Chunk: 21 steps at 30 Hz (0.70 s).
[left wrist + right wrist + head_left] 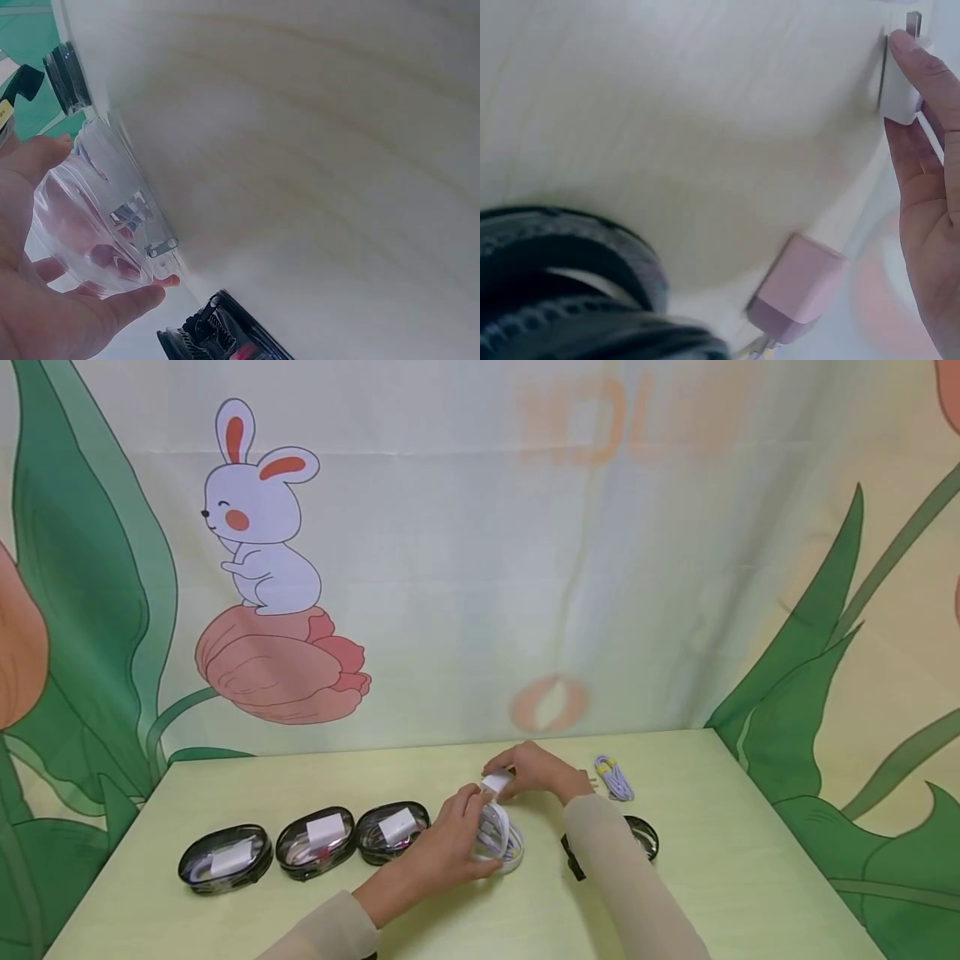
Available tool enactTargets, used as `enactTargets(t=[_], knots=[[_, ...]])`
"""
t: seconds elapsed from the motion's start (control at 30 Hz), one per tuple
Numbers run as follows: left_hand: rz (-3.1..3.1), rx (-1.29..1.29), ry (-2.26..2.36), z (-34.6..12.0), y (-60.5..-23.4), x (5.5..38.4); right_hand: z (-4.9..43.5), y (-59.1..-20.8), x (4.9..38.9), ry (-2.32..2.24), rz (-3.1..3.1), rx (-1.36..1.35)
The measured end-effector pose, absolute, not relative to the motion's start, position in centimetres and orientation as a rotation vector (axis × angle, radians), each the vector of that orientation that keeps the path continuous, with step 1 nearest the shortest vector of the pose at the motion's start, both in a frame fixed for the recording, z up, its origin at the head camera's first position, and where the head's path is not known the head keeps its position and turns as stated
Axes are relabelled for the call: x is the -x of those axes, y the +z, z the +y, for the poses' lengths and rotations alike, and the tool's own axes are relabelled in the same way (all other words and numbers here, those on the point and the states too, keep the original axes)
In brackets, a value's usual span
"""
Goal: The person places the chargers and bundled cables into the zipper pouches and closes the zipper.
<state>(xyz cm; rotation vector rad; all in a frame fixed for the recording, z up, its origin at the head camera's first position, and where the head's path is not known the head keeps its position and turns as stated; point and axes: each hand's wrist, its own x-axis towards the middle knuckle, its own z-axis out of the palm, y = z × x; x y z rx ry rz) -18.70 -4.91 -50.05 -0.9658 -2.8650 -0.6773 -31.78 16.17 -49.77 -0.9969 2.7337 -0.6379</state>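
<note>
My left hand (446,837) grips a clear, white-edged round pouch (510,852) above the middle of the table. Thumb and fingers spread around its see-through wall (90,217) in the left wrist view. Something pale and coiled, perhaps a cable, shows within it. Just beyond the pouch, my right hand (540,770) pinches a white charger plug (496,782) between thumb and fingers. A metal prong sticks out of this charger (901,86) in the right wrist view. A second charger plug (799,281) lies on the table near that hand, mostly hidden behind the right wrist in the head view.
Three black-rimmed clear cases (232,858) with white chargers inside stand in a row at left. Another black-rimmed case (643,839) is partly covered by the right forearm. A lilac cable bundle (615,778) with yellow ties lies back right. A printed curtain (450,568) hangs behind the table.
</note>
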Motion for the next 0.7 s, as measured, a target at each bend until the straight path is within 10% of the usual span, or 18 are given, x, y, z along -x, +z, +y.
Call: enactTargets(t=[0.7], knots=[[-2.843,0.984,-0.681,-4.8,-50.0,18.6,17.1,-47.8,32.3,-0.584,2.753,0.973]])
